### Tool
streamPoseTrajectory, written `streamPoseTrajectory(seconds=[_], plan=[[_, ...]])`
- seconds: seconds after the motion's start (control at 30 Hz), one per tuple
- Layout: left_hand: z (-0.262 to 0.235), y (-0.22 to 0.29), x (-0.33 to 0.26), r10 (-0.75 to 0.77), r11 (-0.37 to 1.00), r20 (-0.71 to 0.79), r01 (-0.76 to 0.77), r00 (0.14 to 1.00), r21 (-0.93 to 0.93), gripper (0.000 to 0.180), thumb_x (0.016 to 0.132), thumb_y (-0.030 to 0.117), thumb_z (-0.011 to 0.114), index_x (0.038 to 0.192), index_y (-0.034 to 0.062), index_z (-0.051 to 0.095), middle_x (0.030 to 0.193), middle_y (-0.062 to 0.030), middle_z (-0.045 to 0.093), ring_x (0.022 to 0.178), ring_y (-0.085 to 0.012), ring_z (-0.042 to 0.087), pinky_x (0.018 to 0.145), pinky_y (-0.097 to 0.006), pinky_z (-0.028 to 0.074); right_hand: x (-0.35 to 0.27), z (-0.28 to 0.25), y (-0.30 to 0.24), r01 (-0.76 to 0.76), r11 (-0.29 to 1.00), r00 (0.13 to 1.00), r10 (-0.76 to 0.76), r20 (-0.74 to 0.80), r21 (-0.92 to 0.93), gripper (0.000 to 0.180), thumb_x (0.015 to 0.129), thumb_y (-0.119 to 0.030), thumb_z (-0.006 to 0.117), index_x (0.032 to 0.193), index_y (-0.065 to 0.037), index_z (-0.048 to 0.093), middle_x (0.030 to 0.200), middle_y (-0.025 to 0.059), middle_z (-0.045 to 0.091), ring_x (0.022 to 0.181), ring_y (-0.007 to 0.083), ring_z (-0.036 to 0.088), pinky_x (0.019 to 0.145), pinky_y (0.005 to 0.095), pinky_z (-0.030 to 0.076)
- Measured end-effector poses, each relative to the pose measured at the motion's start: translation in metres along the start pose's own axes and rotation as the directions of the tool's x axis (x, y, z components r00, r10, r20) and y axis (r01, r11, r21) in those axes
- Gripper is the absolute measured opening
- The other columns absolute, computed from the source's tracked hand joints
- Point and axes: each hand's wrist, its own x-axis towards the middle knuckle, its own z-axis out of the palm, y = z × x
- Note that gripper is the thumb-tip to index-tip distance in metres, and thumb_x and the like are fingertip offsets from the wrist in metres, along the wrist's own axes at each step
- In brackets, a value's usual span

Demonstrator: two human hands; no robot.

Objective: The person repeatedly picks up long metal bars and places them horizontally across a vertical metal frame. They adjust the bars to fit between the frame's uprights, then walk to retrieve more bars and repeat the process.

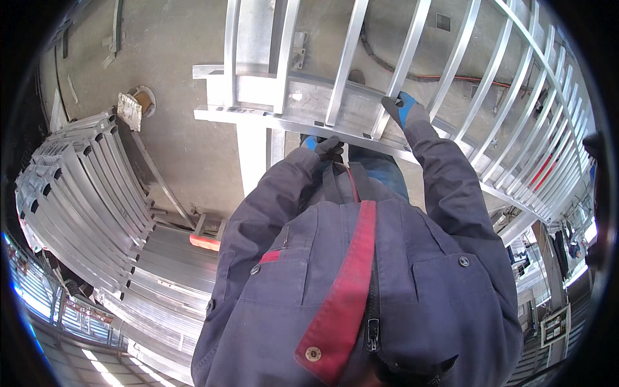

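Observation:
I look straight down my grey-blue work jacket [361, 271] with its red collar flap. My left hand [327, 148], in a black and blue glove, rests against the underside edge of the flat cross rail [303, 122] of an aluminium frame. My right hand [400, 107], gloved the same way, grips one of the frame's upright slats [393, 84] just above the cross rail. The frame of parallel silver slats [490, 71] fans out ahead and to the right of me over a concrete floor.
A stack of curved aluminium profiles [84, 187] lies at the left, with flat aluminium sections [174, 264] and an orange-red tool [205, 242] beside it. A roll-like round object [137, 106] sits on the concrete floor [174, 58]. A red cable [464, 80] runs behind the slats.

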Motion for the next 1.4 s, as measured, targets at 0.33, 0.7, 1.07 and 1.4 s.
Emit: streamPoseTrajectory(seconds=[0.33, 0.7, 1.07, 1.4], plan=[[0.003, 0.010, -0.010, 0.057, 0.942, -0.100, -0.020, 0.993, 0.336, 0.041, 0.088, 0.025, 0.083, 0.119, 0.0042, 0.067, 0.111, -0.0114, 0.072, 0.097, -0.0271, 0.071, 0.084, -0.041, 0.061, 0.018, 0.020, 0.014, 0.115, 0.943, 0.990, -0.135, 0.043, 0.312, 0.066, 0.088, -0.060, 0.068, 0.118, -0.002, 0.069, 0.104, 0.0198, 0.074, 0.096, 0.0322, 0.071, 0.087, 0.0417, 0.053], [0.004, 0.015, -0.011, -0.074, 0.979, -0.073, 0.086, 0.995, 0.183, 0.051, 0.089, 0.037, 0.080, 0.125, 0.0039, 0.065, 0.116, -0.0134, 0.074, 0.096, -0.0254, 0.075, 0.083, -0.041, 0.062, 0.015, 0.028, -0.006, 0.034, 0.972, 0.997, -0.049, 0.061, 0.232, 0.066, 0.088, -0.062, 0.062, 0.119, -0.004, 0.068, 0.110, 0.0223, 0.073, 0.102, 0.0410, 0.069, 0.089, 0.0451, 0.052], [0.011, 0.018, -0.014, -0.080, 0.980, -0.131, 0.102, 0.988, 0.172, 0.052, 0.091, 0.040, 0.077, 0.125, 0.0031, 0.065, 0.112, -0.0141, 0.074, 0.096, -0.0262, 0.075, 0.085, -0.040, 0.062, 0.005, 0.005, -0.023, 0.015, 0.997, 0.998, -0.020, 0.060, 0.080, 0.067, 0.087, -0.061, 0.063, 0.120, -0.003, 0.070, 0.111, 0.0238, 0.073, 0.105, 0.0399, 0.070, 0.092, 0.0452, 0.053], [0.002, 0.006, -0.005, -0.077, 0.984, -0.132, 0.097, 0.988, 0.147, 0.046, 0.091, 0.038, 0.077, 0.122, 0.0051, 0.067, 0.112, -0.0120, 0.075, 0.093, -0.0246, 0.075, 0.081, -0.039, 0.064, 0.005, 0.009, -0.018, 0.060, 0.991, 0.996, -0.068, 0.063, 0.120, 0.067, 0.088, -0.061, 0.062, 0.121, -0.002, 0.068, 0.114, 0.0249, 0.072, 0.109, 0.0414, 0.068, 0.094, 0.0454, 0.052]])
